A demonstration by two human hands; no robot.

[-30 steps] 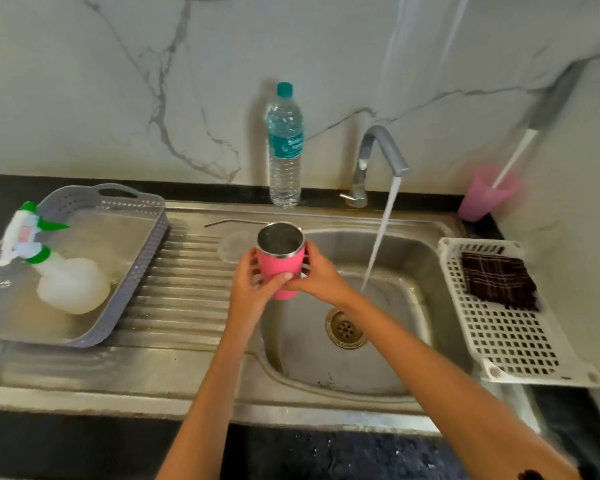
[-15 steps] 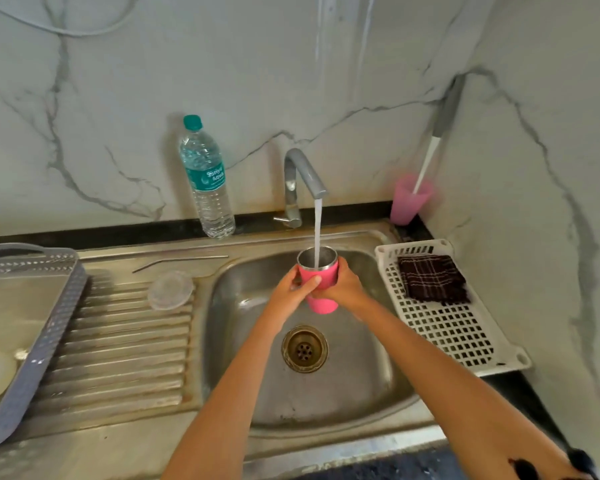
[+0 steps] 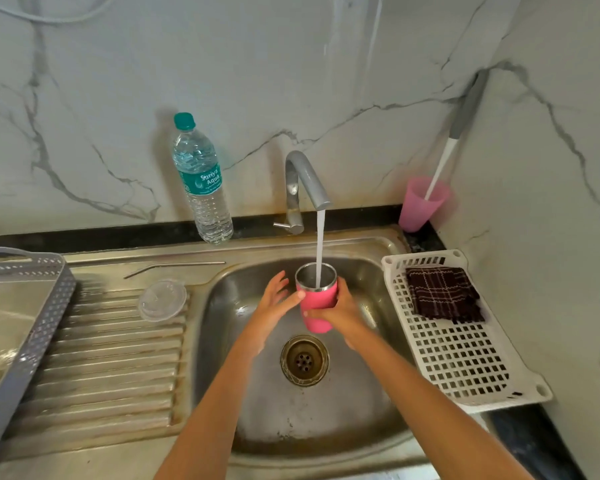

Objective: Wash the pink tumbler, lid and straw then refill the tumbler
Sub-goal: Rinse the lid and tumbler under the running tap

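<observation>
Head view: the pink, steel-lined tumbler is held upright over the stainless steel sink basin. Its mouth sits directly under the water stream from the grey curved tap, presumably so that the interior fills for rinsing and the overflow drains below. The right hand carries it, fingers wrapped around the lower body. The left hand holds nothing: its fingers are straight and spread, with only the thumb touching the tumbler wall. The clear round lid and thin steel straw lie on the ribbed draining board, unwashed by appearance.
</observation>
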